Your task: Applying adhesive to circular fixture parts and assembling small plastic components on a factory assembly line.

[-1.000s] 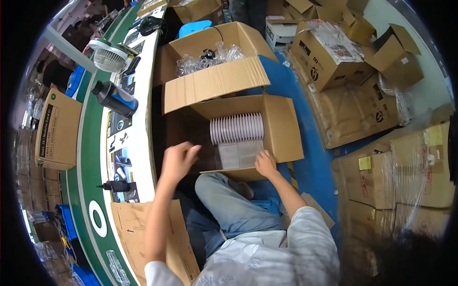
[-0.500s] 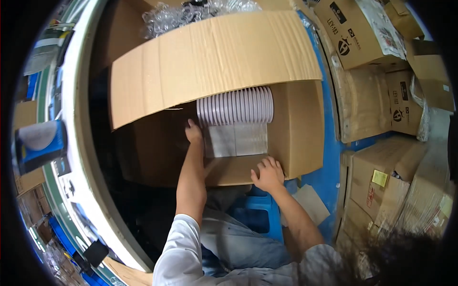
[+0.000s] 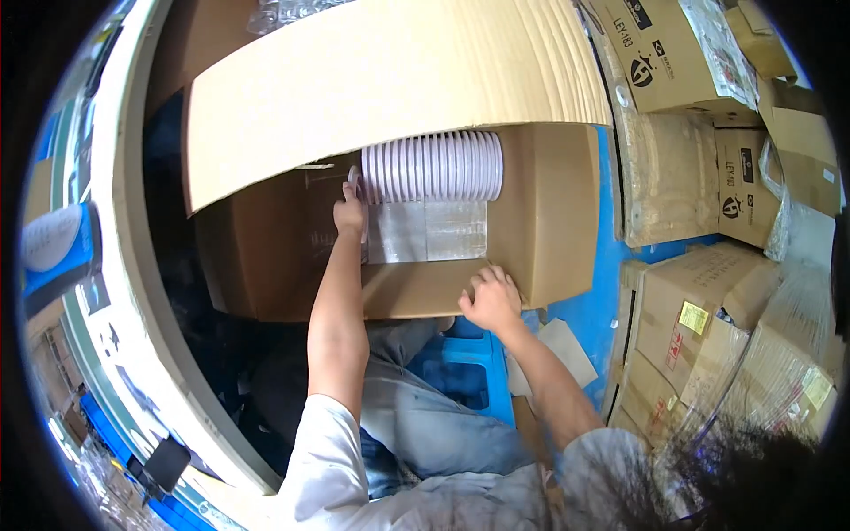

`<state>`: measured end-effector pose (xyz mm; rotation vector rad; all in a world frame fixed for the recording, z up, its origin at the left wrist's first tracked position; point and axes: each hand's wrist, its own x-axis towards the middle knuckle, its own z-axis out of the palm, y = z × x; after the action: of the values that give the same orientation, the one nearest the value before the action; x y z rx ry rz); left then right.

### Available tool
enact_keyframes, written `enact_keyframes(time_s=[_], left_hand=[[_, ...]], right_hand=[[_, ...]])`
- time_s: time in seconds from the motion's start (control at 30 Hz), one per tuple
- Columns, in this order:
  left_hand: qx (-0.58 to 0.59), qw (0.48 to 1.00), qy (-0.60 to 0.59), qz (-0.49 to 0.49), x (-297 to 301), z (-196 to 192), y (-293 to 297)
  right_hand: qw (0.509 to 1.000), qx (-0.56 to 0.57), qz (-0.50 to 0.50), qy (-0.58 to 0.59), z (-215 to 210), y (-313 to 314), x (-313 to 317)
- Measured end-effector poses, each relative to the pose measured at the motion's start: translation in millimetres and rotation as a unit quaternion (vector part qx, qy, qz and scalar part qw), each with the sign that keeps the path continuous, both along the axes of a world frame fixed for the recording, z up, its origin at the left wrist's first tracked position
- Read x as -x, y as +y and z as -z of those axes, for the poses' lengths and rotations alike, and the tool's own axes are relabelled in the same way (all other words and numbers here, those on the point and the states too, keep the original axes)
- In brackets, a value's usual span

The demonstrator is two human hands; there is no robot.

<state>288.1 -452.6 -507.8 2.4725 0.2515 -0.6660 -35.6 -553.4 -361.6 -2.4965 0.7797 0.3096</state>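
Observation:
A large open cardboard box (image 3: 564, 212) lies in front of me, its far flap (image 3: 398, 75) overhanging the inside. In it is a row of pale, thin-rimmed round discs (image 3: 432, 168), stacked on edge side by side. Below them lies a clear-wrapped white block (image 3: 427, 233). At the row's left end, my left hand (image 3: 350, 211) is closed on a pale disc (image 3: 354, 174) seen nearly edge-on; most of that disc is hidden. My right hand (image 3: 492, 298) curls its fingers over the box's near wall, the thumb on the side toward me.
A blue plastic stool (image 3: 469, 376) stands under the box's near side. Stacked cartons (image 3: 699, 301) fill the right, some in stretch wrap. A white-edged bench (image 3: 133, 177) runs along the left. Clear plastic packing (image 3: 288, 13) lies beyond the flap.
A pale disc now shows at my left fingers, beside the row's left end, where none was visible before. My right hand stays on the near wall. The whole view has shifted slightly.

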Motion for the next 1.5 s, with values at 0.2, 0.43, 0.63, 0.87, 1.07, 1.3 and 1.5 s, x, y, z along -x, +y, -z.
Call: enact_keyframes(time_s=[0.2, 0.43, 0.63, 0.87, 1.07, 1.3, 1.5], left_hand=[[0.196, 0.978, -0.073, -0.019, 65, -78, -15], [0.319, 0.900, -0.039, 0.294, 154, -155, -27], [0.354, 0.887, -0.009, 0.298, 176, -169, -16], [0.318, 0.910, -0.036, 0.263, 174, -173, -10], [0.404, 0.911, 0.080, 0.019, 167, -181, 10], [0.389, 0.918, 0.048, 0.061, 167, -182, 15], [0.418, 0.901, 0.039, 0.107, 173, -184, 2]], right_hand=[[0.894, -0.409, 0.179, -0.037, 38, -22, -22], [0.639, -0.602, 0.399, -0.264, 19, -30, -97], [0.684, -0.595, 0.352, -0.234, -7, -40, -67], [0.587, -0.741, 0.227, -0.234, -48, -40, -20], [0.461, -0.819, 0.181, -0.291, -107, -18, 0], [0.408, -0.850, 0.109, -0.315, -132, -8, -4], [0.637, -0.676, 0.226, -0.296, -94, -21, -23]])
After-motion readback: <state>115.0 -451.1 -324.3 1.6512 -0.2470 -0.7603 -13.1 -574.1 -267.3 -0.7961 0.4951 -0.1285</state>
